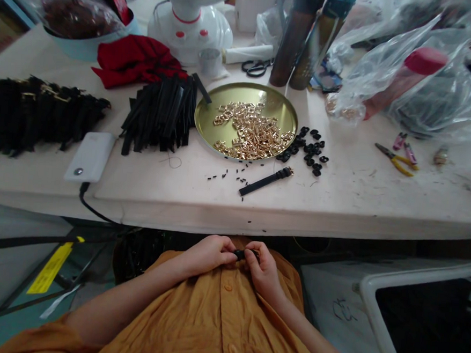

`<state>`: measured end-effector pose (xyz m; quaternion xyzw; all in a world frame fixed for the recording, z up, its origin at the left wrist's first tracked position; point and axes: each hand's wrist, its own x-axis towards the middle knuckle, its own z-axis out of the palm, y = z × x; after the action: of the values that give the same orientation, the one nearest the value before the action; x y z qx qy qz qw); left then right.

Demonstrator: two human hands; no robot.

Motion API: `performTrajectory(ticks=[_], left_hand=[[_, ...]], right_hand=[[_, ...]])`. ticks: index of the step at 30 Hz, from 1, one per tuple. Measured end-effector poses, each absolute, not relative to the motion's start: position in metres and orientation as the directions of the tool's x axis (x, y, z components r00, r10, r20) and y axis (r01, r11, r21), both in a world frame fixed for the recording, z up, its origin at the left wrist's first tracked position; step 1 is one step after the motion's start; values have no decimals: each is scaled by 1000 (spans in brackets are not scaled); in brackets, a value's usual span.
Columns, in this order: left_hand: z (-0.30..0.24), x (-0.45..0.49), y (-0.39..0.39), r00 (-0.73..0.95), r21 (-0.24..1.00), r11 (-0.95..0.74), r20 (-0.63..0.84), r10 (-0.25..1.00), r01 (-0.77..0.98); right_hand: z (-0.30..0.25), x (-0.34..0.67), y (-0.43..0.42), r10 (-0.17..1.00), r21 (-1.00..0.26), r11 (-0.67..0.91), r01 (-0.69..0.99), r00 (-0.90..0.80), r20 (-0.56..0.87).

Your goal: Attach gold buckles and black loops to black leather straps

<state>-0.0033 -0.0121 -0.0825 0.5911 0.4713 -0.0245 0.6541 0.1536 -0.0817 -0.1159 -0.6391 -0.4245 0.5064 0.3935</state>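
Note:
Above my lap, just below the table's front edge, my left hand and my right hand pinch a small black strap between them. Fingers cover most of it, so its ends are hidden. On the table ahead lies a finished-looking black strap with a gold buckle. Behind it a round gold tray bears a heap of small gold buckles. Black loops are scattered to the tray's right, and tiny black pins lie in front. A bundle of flat black strips rests at its left.
A dark pile of buckled straps and a white power bank with a cable are at left. Yellow-handled pliers lie at right. Scissors, two dark bottles and a white fan stand behind. A white-rimmed bin is low right.

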Motion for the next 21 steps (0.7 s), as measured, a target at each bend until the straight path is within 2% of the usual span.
performTrajectory(ticks=[4,9,12,15,18,21], left_hand=[[-81,6,-13,565,772,295,-620,544,563],[-69,15,2,615,814,175,-542,573,554],[-55,19,18,598,807,-4,-434,674,590],[-42,30,35,598,795,-196,-243,764,573],[-37,49,56,628,767,-342,-102,771,543],[-44,67,79,658,620,-535,39,752,574]], right_hand=[[-113,152,-82,961,-944,-274,186,74,-265],[-108,165,-71,978,-951,-206,232,67,-195],[-99,173,-54,995,-924,-79,374,92,-47],[-89,181,-31,993,-919,-6,394,110,41],[-81,195,-1,989,-925,-3,381,140,55],[-79,219,30,986,-836,13,549,130,100]])
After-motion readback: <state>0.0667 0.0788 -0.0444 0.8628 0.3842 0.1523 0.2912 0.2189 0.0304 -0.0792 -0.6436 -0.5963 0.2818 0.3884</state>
